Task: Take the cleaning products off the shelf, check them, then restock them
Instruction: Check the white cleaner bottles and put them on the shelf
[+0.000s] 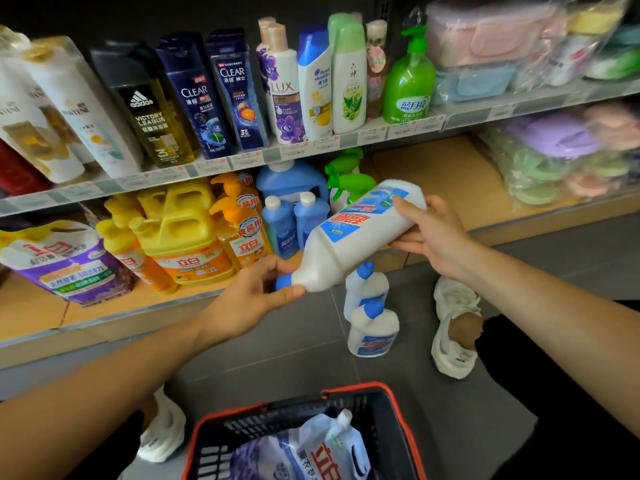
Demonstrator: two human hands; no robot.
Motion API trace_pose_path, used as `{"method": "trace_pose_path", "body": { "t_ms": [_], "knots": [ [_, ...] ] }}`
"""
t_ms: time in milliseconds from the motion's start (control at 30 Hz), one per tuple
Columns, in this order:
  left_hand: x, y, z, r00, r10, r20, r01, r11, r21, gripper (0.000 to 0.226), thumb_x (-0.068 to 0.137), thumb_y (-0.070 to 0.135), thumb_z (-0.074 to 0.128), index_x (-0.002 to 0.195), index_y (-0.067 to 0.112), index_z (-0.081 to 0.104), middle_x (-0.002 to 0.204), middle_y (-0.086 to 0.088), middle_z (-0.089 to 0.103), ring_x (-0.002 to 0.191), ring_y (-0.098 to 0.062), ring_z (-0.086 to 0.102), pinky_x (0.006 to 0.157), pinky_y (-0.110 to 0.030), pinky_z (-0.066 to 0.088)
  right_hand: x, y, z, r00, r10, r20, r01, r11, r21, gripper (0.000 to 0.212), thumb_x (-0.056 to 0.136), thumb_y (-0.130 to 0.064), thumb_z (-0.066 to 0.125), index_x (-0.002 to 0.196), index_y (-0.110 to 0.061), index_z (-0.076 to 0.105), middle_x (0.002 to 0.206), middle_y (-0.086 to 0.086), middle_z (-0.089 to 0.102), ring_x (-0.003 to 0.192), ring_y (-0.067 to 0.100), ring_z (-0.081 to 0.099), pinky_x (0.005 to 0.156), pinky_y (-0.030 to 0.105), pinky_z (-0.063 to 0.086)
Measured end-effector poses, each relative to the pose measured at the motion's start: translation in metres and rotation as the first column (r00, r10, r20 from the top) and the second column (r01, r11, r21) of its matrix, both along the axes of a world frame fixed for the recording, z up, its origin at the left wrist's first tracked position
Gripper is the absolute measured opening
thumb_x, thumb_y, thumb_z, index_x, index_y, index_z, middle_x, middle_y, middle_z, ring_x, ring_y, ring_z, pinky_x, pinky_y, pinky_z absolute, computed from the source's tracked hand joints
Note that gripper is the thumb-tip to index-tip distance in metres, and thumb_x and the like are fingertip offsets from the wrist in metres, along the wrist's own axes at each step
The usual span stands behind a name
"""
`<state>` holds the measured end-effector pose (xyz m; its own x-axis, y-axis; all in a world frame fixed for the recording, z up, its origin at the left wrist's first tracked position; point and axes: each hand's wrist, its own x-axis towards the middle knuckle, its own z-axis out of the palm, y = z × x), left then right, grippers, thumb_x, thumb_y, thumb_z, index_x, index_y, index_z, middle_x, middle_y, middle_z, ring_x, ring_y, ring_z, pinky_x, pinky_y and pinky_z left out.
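Holds one white cleaner bottle (360,233) in mid-air at the centre of view, in front of the lower shelf (433,168), tipped over with its blue cap (283,282) down toward 8 o'clock and its base up toward 2 o'clock. Grips the neck just behind the cap with the left hand (252,299), thumb and fingers curled round it. Clasps the base end with the right hand (433,233), thumb across the label, fingers wrapped underneath. At 5 o'clock from the held bottle, two matching white bottles (374,334) upright on the grey floor, one just beside the other. At 6 o'clock, along the bottom edge, a black basket with a red rim (381,420), holding a white and purple refill pouch (322,448) lying on its side. On the shelf at 9 o'clock from the held bottle, yellow detergent jugs (183,233); at 11 o'clock, blue bottles (280,223) and green trigger sprayers (346,181).
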<state>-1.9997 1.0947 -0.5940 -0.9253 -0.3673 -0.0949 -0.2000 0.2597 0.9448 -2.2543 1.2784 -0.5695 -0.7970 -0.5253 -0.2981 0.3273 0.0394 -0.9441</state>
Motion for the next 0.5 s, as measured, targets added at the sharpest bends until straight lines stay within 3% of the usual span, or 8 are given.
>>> {"method": "trace_pose_path", "body": {
  "t_ms": [67, 167, 267, 367, 500],
  "knots": [
    [0.0, -0.003, 0.012, 0.998, 0.033, -0.058, -0.034, 0.999, -0.026, 0.033, 0.09, 0.042, 0.069, 0.109, 0.016, 0.064, 0.09, -0.002, 0.071, 0.074, -0.012, 0.061, 0.065, -0.026, 0.053, -0.002, 0.0, -0.007, 1.0, 0.001, 0.031, -0.003, 0.998, 0.07, 0.049, 0.084, -0.042, 0.078, 0.11, -0.009, 0.053, 0.101, 0.023, 0.073, 0.079, 0.034, 0.076, 0.063, 0.037, 0.062],
    [-0.004, -0.01, 0.034, 0.981, 0.098, -0.166, -0.107, 0.993, -0.049, 0.03, 0.091, 0.044, 0.066, 0.113, 0.024, 0.062, 0.089, -0.001, 0.07, 0.074, -0.014, 0.062, 0.065, -0.028, 0.053, 0.001, -0.002, -0.017, 0.994, 0.068, 0.091, -0.083, 0.98, 0.18, 0.062, 0.081, -0.059, 0.074, 0.113, -0.01, 0.055, 0.082, 0.025, 0.074, 0.076, 0.036, 0.076, 0.058, 0.034, 0.061],
    [-0.006, -0.012, 0.051, 0.969, 0.081, -0.232, -0.105, 0.99, -0.091, 0.03, 0.089, 0.035, 0.071, 0.116, 0.022, 0.066, 0.098, -0.006, 0.067, 0.08, -0.014, 0.061, 0.07, -0.033, 0.055, 0.006, -0.003, -0.03, 0.973, 0.173, 0.154, -0.211, 0.938, 0.275, 0.075, 0.077, -0.071, 0.068, 0.118, -0.009, 0.054, 0.085, 0.026, 0.074, 0.081, 0.037, 0.076, 0.062, 0.038, 0.062],
    [-0.007, -0.01, 0.061, 0.967, 0.08, -0.241, -0.115, 0.984, -0.134, 0.03, 0.087, 0.032, 0.071, 0.115, 0.022, 0.067, 0.097, -0.01, 0.067, 0.081, -0.025, 0.061, 0.069, -0.047, 0.053, 0.008, -0.002, -0.04, 0.924, 0.33, 0.196, -0.381, 0.845, 0.375, 0.085, 0.077, -0.081, 0.056, 0.119, -0.007, 0.057, 0.091, 0.023, 0.075, 0.085, 0.034, 0.076, 0.066, 0.039, 0.063],
    [-0.009, -0.014, 0.067, 0.964, 0.099, -0.249, -0.153, 0.966, -0.209, 0.013, 0.091, 0.03, 0.072, 0.101, 0.023, 0.069, 0.085, 0.008, 0.067, 0.079, -0.009, 0.063, 0.072, -0.03, 0.053, 0.017, -0.002, -0.058, 0.802, 0.569, 0.183, -0.575, 0.651, 0.495, 0.077, 0.082, -0.083, 0.043, 0.116, -0.016, 0.062, 0.097, 0.017, 0.076, 0.088, 0.031, 0.076, 0.066, 0.035, 0.061]
  ]
}}
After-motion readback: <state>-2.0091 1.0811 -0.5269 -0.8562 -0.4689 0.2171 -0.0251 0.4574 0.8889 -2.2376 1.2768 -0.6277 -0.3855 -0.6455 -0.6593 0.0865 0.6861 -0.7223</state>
